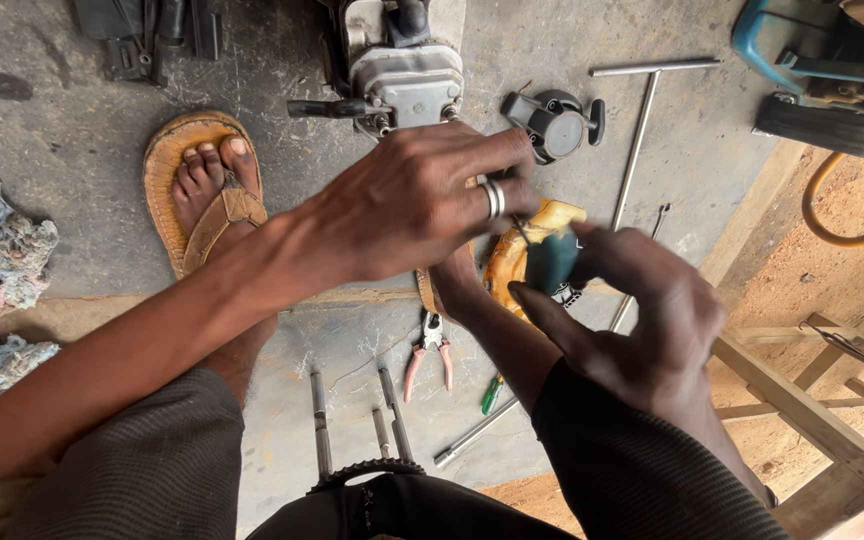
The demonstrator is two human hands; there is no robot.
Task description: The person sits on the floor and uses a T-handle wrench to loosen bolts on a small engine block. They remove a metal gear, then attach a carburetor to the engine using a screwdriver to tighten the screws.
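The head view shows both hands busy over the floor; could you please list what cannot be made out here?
- Teal-handled tool: its tip is hidden by the left hand.
- Yellow object: mostly covered by both hands.
- Right hand: blurred, so its grip is unclear.
- Small engine: cut off by the top edge.
- Toothed part: hidden by the knees.

Greys and browns on the floor (82, 160)

Teal handle (552, 262), silver ring (493, 198), tan sandal (214, 205), pink-handled pliers (430, 352), green screwdriver (491, 394), yellow hose (852, 205), grey engine (404, 70), dark ribbed sleeve (632, 470).
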